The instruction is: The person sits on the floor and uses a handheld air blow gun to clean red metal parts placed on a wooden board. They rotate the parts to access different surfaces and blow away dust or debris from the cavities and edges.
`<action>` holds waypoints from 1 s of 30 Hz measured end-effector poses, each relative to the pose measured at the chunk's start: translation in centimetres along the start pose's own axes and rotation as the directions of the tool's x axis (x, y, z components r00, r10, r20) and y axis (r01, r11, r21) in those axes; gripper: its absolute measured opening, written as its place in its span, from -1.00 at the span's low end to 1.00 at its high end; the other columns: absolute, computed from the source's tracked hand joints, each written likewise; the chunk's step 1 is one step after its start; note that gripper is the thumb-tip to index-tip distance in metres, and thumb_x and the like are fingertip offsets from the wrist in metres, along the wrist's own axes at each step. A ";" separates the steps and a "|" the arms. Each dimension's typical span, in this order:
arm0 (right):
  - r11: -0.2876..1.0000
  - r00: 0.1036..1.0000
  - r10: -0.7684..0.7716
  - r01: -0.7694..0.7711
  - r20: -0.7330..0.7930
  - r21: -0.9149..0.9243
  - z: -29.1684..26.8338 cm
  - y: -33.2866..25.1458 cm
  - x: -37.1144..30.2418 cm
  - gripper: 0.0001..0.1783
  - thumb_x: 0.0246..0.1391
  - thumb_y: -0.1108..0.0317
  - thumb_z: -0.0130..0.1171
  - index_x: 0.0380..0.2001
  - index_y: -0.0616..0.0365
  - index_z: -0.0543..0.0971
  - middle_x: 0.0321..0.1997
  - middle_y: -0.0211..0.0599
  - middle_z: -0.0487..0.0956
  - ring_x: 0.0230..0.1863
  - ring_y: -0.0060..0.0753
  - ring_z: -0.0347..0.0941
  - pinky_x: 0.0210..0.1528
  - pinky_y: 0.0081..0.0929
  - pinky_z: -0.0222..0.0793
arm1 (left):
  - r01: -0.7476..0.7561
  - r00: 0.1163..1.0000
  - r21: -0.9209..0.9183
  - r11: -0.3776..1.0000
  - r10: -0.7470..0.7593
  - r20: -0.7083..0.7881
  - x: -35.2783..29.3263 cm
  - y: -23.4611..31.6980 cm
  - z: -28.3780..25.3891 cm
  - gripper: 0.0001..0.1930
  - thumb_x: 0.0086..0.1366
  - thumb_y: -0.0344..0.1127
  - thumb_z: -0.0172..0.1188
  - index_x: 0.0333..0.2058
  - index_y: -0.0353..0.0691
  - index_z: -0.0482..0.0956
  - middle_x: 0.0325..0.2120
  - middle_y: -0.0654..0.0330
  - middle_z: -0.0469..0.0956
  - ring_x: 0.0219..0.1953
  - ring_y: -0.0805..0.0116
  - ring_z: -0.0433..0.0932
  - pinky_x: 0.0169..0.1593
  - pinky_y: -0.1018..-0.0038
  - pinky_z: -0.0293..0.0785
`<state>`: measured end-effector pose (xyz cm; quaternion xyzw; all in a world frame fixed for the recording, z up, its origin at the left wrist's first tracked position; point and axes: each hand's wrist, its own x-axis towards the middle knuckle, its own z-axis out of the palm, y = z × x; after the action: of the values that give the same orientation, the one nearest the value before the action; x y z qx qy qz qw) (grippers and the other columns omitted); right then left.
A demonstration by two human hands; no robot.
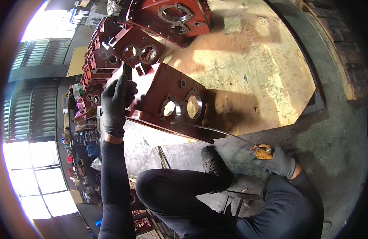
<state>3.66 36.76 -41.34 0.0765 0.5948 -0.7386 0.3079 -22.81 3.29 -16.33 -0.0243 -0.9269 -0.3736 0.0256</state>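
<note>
Before me a red cast metal housing (156, 89) with two round machined bores lies on a large wooden board (247, 63). At its left end my left hand (119, 93), in a grey glove, is closed with the thumb pointing up. A dark, narrow thing shows just above those fingers; its kind is unclear. Low on the right, my gloved right hand (277, 161) is closed around a yellow-orange hand tool (263, 151). A long, thin, slightly curved metal rod (227, 134) runs from that tool to the housing's lower edge, near the bores.
More red housings (138, 47) stand behind and to the left, and a larger one (176, 18) at the far side. Shelving with assorted small things (86, 151) lines the left. My legs and shoe (213, 161) are below the board. Wooden pallets (343, 47) lie at right.
</note>
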 end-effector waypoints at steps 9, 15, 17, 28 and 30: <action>0.987 0.986 -0.162 0.161 0.028 0.023 1.1 1.0 2.0 -0.57 0.06 0.44 0.43 0.01 0.30 0.59 -0.05 -0.31 0.68 -0.08 -0.59 0.58 0.02 -0.55 0.51 | -0.066 0.998 0.027 0.997 0.066 0.018 0.1 0.2 0.5 -0.59 0.48 -0.04 0.09 -0.29 -0.30 0.68 -0.48 0.23 0.66 -0.53 0.58 0.53 -0.42 0.60 0.41; 0.962 0.963 -0.267 0.268 0.023 -0.047 1.3 1.7 2.3 -0.55 0.03 0.30 0.47 -0.04 0.28 0.62 -0.09 -0.23 0.71 -0.11 -0.56 0.61 0.01 -0.50 0.51 | -0.102 0.995 0.100 0.990 0.104 -0.012 0.0 0.0 0.2 -0.58 0.50 -0.05 0.07 -0.30 -0.31 0.69 -0.49 0.22 0.68 -0.54 0.55 0.54 -0.40 0.59 0.41; 0.977 0.977 -0.214 0.214 0.022 -0.018 1.2 1.3 2.6 -0.57 0.04 0.30 0.46 -0.05 0.25 0.63 -0.10 -0.24 0.71 -0.13 -0.50 0.63 -0.01 -0.49 0.52 | -0.118 0.993 0.104 0.988 0.120 -0.013 0.1 0.3 0.7 -0.58 0.50 -0.06 0.06 -0.31 -0.32 0.69 -0.49 0.21 0.67 -0.54 0.54 0.55 -0.39 0.58 0.42; 0.960 0.960 -0.278 0.278 -0.003 0.007 -1.1 2.8 0.8 -0.51 0.00 0.43 0.46 0.01 0.31 0.57 -0.05 -0.19 0.69 -0.02 -0.45 0.64 0.03 -0.48 0.55 | -0.202 0.977 0.187 0.961 0.211 -0.032 -0.3 0.1 0.7 -0.57 0.52 -0.10 0.02 -0.30 -0.36 0.68 -0.45 0.15 0.70 -0.49 0.44 0.64 -0.34 0.53 0.51; 0.941 0.939 -0.337 0.337 -0.070 -0.012 -0.7 3.7 0.5 -0.45 -0.01 0.43 0.48 0.05 0.34 0.50 -0.04 -0.15 0.67 -0.01 -0.42 0.64 0.03 -0.48 0.56 | -0.202 0.976 0.187 0.961 0.212 -0.037 -0.3 0.1 0.6 -0.57 0.53 -0.11 0.02 -0.29 -0.37 0.68 -0.45 0.15 0.70 -0.49 0.43 0.64 -0.34 0.53 0.51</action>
<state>5.07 36.87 -44.87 -0.0005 0.6097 -0.7772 0.1555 -22.53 3.80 -16.74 -0.1081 -0.9485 -0.2829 0.0930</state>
